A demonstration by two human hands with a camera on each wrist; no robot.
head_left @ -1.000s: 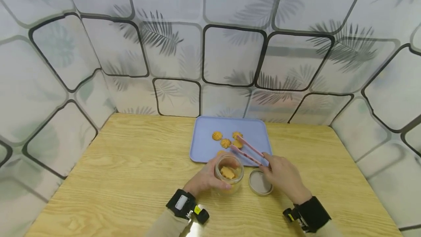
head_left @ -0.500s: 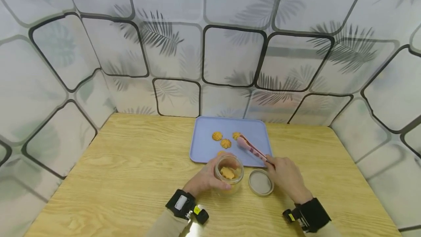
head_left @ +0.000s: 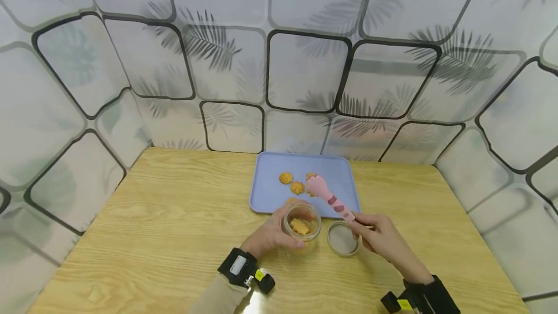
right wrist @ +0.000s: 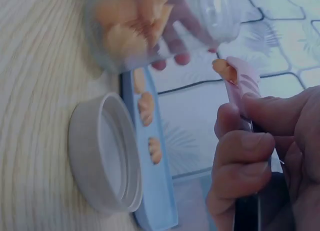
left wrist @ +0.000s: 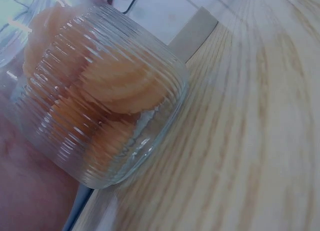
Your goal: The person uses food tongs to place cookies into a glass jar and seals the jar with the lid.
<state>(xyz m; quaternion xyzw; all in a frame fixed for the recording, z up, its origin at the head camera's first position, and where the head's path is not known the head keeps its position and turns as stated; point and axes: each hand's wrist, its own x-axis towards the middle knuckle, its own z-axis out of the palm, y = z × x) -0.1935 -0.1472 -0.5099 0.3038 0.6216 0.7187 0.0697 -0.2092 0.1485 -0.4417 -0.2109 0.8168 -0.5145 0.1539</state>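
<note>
**Cookie gripped between the tips of the pink tongs**

I have the right hand clasped on the tongs at the lower right of the head view, thumb and fingers wrapped round the handle. The paw-shaped ends are closed on the cookie, which pokes out of them in the upper right of the right wrist view. In the head view those ends sit near the centre, seen against the tray, and mostly hide what they carry.

I have the left hand curled round a glass jar at the lower centre of the head view. Its mouth faces up, and several jar cookies show through the ribbed side in the upper left of the left wrist view.

Just right of the jar, the pale round lid lies on the table, hollow side up. Farther up the frame, on the blue tray, I count 2 loose cookies in plain sight; a 3rd shows partly behind the tongs, and a sliver of a 4th shows by the left fingertips. Wood grain fills the lower part of the head view; a leaf-printed backdrop fills the upper part.
</note>
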